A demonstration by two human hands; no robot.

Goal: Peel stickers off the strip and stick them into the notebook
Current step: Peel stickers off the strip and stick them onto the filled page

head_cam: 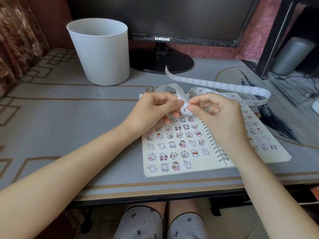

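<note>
A grey desk (72,107) with a tan geometric border pattern carries everything here. On it, at the back left, stands 1 white plastic bin (101,52), upright, and just beside it to the right sits the round black base of a Samsung monitor (165,63). Nearer the front edge an open spiral-bound notebook (174,168) lies flat, both pages covered in rows of small bear stickers, its right page overlapping a round-edged desk mat (283,121) printed with a dark ink-style picture that covers the desk's right side.
</note>
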